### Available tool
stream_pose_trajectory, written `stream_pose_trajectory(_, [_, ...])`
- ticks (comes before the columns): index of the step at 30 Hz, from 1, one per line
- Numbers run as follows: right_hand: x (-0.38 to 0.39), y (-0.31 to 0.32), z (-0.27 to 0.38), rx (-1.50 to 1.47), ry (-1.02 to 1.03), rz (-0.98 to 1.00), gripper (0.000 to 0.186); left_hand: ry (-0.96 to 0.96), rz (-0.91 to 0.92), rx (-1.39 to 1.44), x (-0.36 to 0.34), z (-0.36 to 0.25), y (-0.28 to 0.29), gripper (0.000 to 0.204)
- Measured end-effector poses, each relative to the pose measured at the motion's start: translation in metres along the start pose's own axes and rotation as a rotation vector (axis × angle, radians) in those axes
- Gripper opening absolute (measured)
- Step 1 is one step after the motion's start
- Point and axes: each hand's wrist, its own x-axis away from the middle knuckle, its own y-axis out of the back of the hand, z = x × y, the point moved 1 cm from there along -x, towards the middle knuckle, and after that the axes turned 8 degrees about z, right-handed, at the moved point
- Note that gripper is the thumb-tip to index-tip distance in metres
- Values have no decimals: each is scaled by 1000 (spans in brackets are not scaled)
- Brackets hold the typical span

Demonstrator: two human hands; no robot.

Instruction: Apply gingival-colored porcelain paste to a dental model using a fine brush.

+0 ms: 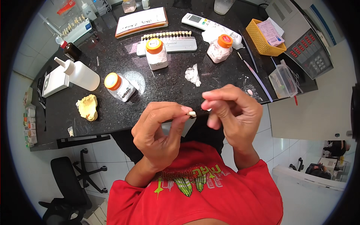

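Note:
My left hand [159, 129] pinches a small ivory tooth-shaped piece [192, 114] between thumb and index fingertips, just over the front edge of the black counter. Close by on the right, my right hand [236, 116] is raised with thumb and index finger drawn together, apart from the piece. Its fingers are slightly blurred. A tiny whitish bit [209, 109] shows by its curled fingers, too small to name. Beyond the hands lies a crumpled white tissue [193, 75]. A yellow dental cast [88, 107] sits left of my left hand.
Orange-capped powder jars [156, 54] stand around a tooth shade guide [176, 44]. To the left are a white squeeze bottle [82, 75] and a dark dropper bottle [71, 50]. On the right lie a purple-handled brush [258, 80], a clear plastic box [283, 81] and a yellow basket [262, 39].

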Motion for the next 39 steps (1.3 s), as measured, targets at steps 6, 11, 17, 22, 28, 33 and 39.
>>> stream_pose_trajectory(6, [6,2,-10,105,161,-32,16,80,-42,93,1,-2,-1,18])
stream_pose_trajectory(11, [11,9,-15,258,223,37,29,66,-47,66,2,-5,0,21])
stream_pose_trajectory(17, [50,2,-37,171,614,-142,29,41,-53,38,5,0,1,21])
stream_pose_trajectory(22, [123,25,-122,564,337,1,38,23,-51,30,3,3,1,21])
stream_pose_trajectory(28, [192,61,-240,1024,-314,240,55,-21,-32,62,4,8,-2,21])
stream_pose_trajectory(33, [241,80,-253,592,-391,-3,58,-53,-23,66,5,10,-3,21])
stream_pose_trajectory(39, [296,78,-289,-151,-1130,-165,78,-102,-40,34,6,9,-3,21])
